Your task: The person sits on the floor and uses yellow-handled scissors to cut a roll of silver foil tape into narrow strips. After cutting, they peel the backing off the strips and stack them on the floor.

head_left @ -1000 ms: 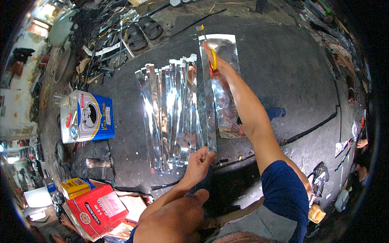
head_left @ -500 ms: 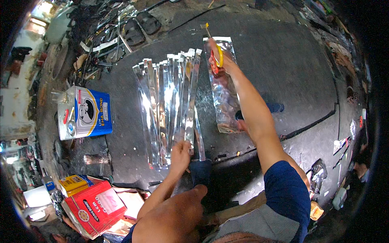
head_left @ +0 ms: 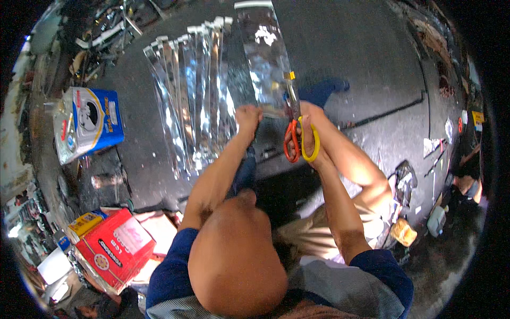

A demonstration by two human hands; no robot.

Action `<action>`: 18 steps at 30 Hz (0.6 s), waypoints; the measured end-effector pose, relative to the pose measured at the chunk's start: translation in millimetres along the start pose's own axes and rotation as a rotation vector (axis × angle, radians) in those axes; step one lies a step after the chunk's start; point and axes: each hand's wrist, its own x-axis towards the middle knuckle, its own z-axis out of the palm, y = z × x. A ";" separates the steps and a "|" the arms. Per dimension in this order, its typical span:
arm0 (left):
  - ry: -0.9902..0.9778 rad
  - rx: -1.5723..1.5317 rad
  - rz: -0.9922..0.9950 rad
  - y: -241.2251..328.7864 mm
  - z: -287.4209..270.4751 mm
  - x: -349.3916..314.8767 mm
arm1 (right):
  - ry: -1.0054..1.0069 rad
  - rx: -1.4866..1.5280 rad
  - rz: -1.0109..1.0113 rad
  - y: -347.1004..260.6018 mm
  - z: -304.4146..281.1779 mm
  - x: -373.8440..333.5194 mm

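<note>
A long clear plastic sheet (head_left: 260, 53) with a white far edge lies ahead of me on the dark floor. My left hand (head_left: 247, 121) is closed at its near left corner, seemingly pinching the edge; blur hides the exact contact. In my right hand (head_left: 307, 139) are scissors (head_left: 294, 103) with one red and one yellow handle loop. Their blades point away from me beside the sheet's near right end; how far they are apart is unclear. Left of the sheet, several shiny clear plastic strips (head_left: 186, 90) with white far ends lie fanned side by side.
A blue and white metal can (head_left: 95, 122) stands at the left. Nearer, there is a red box (head_left: 114, 247) beside a yellow one (head_left: 85, 223). Scrap clutters the far left. My bent right leg (head_left: 356, 154) reaches toward the sheet's near end. A black plastic bag (head_left: 405, 181) lies at the right.
My right hand has brought the scissors back from the sheet's far end to its near end. My left hand has left the strips for the sheet's near corner. The view has shifted.
</note>
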 end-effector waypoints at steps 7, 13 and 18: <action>-0.232 0.061 -0.042 30.1 13.5 -4.7 | -0.132 -0.173 0.284 42.6 8.4 -76.9; -0.237 0.107 -0.046 37.1 12.2 -8.7 | -0.176 -0.148 0.438 56.1 12.7 -50.8; -0.200 0.096 -0.101 36.9 12.5 -3.4 | -0.131 -0.078 0.413 74.6 0.5 -24.5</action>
